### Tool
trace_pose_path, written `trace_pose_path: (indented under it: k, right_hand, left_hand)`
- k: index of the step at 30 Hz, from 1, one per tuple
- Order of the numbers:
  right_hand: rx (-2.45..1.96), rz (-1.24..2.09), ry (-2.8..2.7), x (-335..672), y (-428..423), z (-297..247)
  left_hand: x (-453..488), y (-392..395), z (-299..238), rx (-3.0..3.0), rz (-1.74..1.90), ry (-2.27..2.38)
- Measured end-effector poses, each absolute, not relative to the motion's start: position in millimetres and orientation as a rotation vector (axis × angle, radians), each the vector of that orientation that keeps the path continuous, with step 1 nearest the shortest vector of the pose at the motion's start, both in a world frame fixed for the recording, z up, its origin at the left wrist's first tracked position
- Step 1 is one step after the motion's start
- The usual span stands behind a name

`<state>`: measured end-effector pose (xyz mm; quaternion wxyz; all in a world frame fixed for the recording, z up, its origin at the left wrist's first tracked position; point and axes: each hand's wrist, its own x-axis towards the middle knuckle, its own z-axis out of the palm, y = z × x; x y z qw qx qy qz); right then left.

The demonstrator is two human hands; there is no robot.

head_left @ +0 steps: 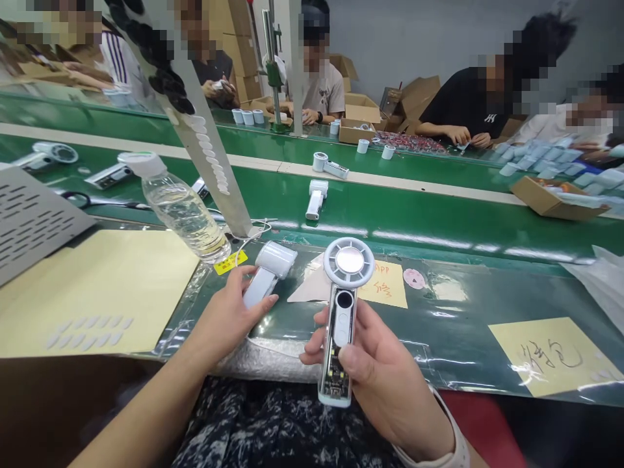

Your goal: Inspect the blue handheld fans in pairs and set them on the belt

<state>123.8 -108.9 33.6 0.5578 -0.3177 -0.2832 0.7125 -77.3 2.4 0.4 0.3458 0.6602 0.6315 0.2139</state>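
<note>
Green conveyor bench [370,214]: running across your front, its far lane carrying more white handheld fans [326,166]. Seated co-worker in a black shirt [463,97]: working beyond the belt among cardboard boxes [358,120], hands separate from yours. Yellow paper sheet [92,292]: lying at your left, partly beneath a perforated grey metal panel [34,221]. Slanted white support bar [209,175]: standing between you and the far lane, with a plastic water bottle [185,211] lying tilted beside it. Black-handled scissors [102,201]: lying beyond the bottle.

Your right hand [375,370]: clamping its fingers around the clear handle of a handheld fan [341,305], holding it upright above the bench. Your left hand [229,318]: closing its fingers on a white fan [260,279], pressing it against the bench just beside a small yellow label [230,262].
</note>
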Motion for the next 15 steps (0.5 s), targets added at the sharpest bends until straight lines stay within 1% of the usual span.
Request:
trace_pose_path:
  k: [3,6,9,12,15]
  right_hand:
    - [-0.749,1.724,-0.621,123,-109,37]
    - [-0.743,1.741,-0.614,123,-108,38]
    - [-0.749,1.765,-0.637,122,-109,38]
    - [-0.754,1.783,-0.657,121,-109,37]
    - [-0.748,1.803,-0.672,121,-108,35]
  left_hand:
    - [-78,4,-8,1.872,0.518,1.669]
    - [-82,3,-11,2.041,0.611,1.630]
    - [-94,4,-2,2.095,0.720,1.668]
    - [-120,9,13,1.999,0.760,1.909]
    - [-166,18,20,1.878,0.679,2.247]
